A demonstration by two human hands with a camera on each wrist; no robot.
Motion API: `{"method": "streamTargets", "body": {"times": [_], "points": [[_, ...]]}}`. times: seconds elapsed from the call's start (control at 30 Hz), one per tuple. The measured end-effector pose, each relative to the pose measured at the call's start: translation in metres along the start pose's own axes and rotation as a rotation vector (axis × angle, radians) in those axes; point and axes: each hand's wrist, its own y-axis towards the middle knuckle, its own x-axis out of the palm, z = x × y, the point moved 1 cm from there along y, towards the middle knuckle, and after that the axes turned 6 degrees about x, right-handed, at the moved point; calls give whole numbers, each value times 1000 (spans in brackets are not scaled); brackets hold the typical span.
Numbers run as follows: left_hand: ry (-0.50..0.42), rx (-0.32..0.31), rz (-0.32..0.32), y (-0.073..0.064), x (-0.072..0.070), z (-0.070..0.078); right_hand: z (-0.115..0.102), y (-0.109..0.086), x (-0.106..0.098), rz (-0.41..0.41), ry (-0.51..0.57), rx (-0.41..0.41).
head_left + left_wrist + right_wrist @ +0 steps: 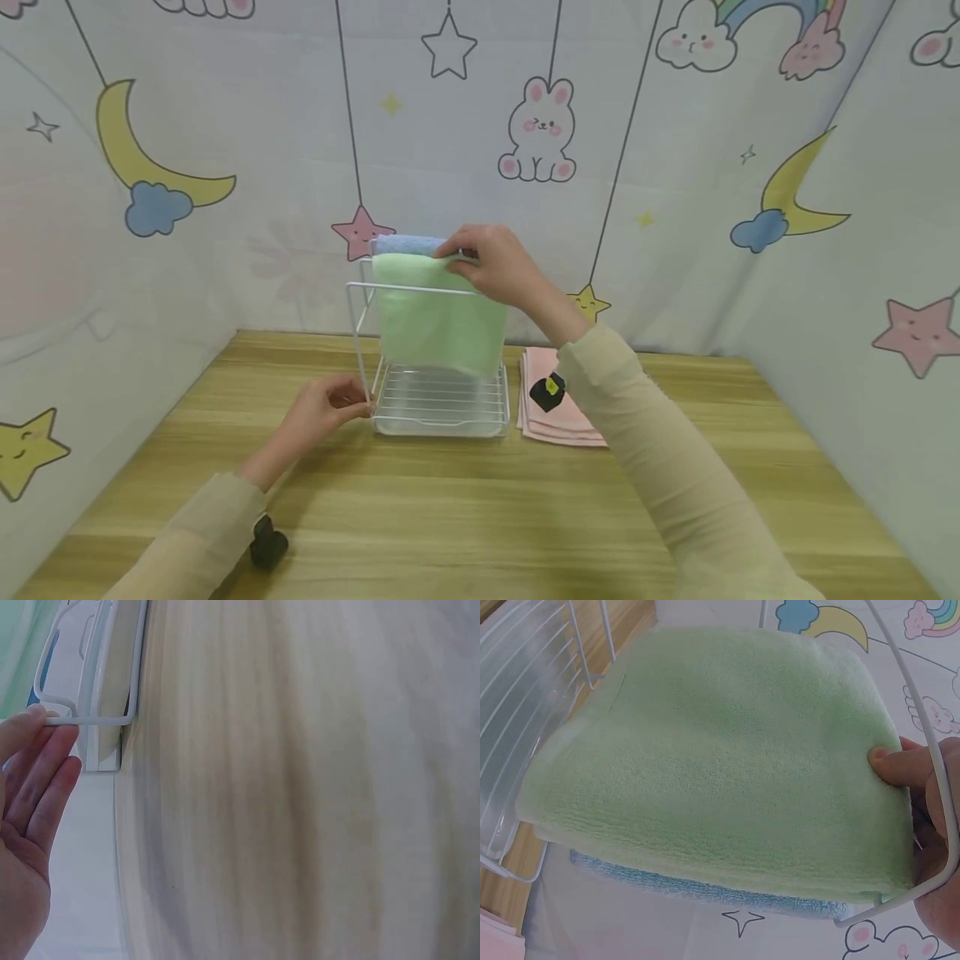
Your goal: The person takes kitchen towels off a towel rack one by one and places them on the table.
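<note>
A white wire rack [420,288] with a slatted base and a tray beneath stands on the wooden table. Over its upper bar drapes a light green towel [438,329], and a blue towel [405,244] hangs just behind it. My right hand [498,262] pinches the top edge of the green towel, thumb on the near side in the right wrist view. Low at the rack's left front, my left hand [322,408] pinches a white wire between thumb and fingers, as the left wrist view also shows.
Folded pink towels [570,423] lie stacked to the right of the rack, partly beneath my right forearm in the head view. A cloth wall [292,167] printed with moons, stars and rabbits closes off the back and sides of the table [450,517].
</note>
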Motion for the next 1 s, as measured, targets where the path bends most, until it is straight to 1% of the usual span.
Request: {"method": "streamTargets", "body": {"times": [0.2,0.33,0.53,0.77,1.0], "points": [[1,-11,2,0,-1,0,-2,1,-1,-10,-26,-22],[6,-17,-3,1,-1,-1,-3,1,-2,-35,-42,-24],[-1,-7,-5,1,-1,-1,-3,1,-1,-65,-47,-26],[-7,8,-5,0,1,0,-4,-1,-2,-41,-48,-61],[3,15,0,0,0,0,-5,1,-4,14,-61,-111]]}}
